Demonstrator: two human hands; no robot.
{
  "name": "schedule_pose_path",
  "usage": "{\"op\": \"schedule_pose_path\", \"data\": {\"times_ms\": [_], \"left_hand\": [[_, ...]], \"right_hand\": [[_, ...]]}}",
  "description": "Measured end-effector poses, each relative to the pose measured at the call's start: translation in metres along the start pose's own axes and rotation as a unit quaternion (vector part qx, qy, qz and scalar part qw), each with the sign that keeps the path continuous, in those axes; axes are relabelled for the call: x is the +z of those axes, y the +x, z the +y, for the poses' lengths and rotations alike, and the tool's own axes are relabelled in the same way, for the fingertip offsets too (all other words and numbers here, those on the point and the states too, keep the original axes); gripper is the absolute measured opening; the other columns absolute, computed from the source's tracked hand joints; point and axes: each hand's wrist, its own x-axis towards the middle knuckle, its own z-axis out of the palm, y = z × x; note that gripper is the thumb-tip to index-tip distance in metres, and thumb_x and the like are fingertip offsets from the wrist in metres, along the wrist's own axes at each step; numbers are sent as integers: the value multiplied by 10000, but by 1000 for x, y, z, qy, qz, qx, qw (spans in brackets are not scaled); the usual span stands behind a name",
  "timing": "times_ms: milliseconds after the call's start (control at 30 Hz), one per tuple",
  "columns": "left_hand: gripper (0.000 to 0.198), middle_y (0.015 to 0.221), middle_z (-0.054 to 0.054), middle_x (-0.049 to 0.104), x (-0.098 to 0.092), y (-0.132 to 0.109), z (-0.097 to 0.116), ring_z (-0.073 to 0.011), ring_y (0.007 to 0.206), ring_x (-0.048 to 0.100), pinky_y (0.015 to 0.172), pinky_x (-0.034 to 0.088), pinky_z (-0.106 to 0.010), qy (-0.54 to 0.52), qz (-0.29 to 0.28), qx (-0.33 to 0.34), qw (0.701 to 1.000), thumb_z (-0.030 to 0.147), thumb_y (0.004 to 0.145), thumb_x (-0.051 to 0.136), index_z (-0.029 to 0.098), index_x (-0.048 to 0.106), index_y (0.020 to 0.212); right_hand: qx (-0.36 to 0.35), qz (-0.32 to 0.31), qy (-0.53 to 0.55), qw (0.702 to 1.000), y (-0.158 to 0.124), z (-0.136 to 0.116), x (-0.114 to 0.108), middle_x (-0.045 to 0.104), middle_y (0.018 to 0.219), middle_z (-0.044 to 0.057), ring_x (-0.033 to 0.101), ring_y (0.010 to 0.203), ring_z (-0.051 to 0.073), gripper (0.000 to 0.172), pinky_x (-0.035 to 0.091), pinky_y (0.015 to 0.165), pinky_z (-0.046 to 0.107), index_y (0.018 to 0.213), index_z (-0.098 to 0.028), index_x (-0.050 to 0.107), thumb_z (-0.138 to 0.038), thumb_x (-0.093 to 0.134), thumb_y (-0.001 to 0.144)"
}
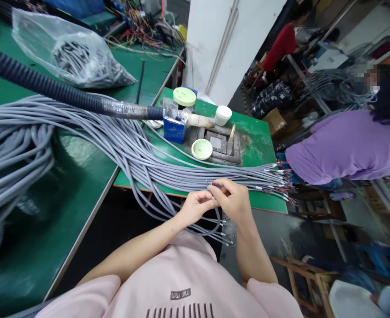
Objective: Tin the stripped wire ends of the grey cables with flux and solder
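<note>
A thin grey cable (217,221) hangs in a loop just off the table edge. Its stripped tip, showing small coloured wires, is pinched between the left hand (195,206) and right hand (235,199). Beside it, the grey cable bundle (168,170) lies fanned across the green table (261,132).

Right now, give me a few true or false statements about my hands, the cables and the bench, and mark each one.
1. The left hand and the right hand meet on the end of one grey cable. True.
2. The bundle of grey cables lies across a red table. False: it lies on a green table.
3. The black corrugated hose runs in from the left and ends at the blue box. True.
4. The plastic bag lies right beside the right hand. False: it sits far back on the left bench, well away from both hands.
</note>
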Motion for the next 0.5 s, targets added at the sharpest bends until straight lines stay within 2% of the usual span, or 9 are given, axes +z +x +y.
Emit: {"op": "schedule_pose_path", "data": {"times_ms": [200,300,400,500], "left_hand": [[415,527,12,600,-3,3,-1,-80,521,502,555,413,-218,18,53,2,998,500,596,809,128,627,569],[396,535,7,616,-8,4,-3,-81,524,514,569,422,-218,20,71,8,997,495,640,788,137,631,577],[374,556,-6,642,-12,6,-6,-86,545,552,605,447,-215,-16,54,-6,998,480,668,780,132,655,608],[373,566,-14,652,-14,7,-6,-92,536,579,590,469,-211,-105,27,-44,993,455,615,826,119,668,640]], "right_hand": [[-19,16,57,998,-2,-1,0,704,648,-11,601,527,100,119,441,547,199,759,-184,723,-221,628,820],[-29,33,59,997,-5,-1,2,733,702,-3,634,561,112,119,471,571,208,783,-196,731,-217,625,830],[-41,46,44,997,-9,0,3,744,726,1,645,570,124,110,490,580,224,809,-207,735,-228,629,833],[-63,46,33,996,-12,0,0,742,730,-1,647,579,120,108,492,581,226,817,-211,728,-224,624,845]]}}
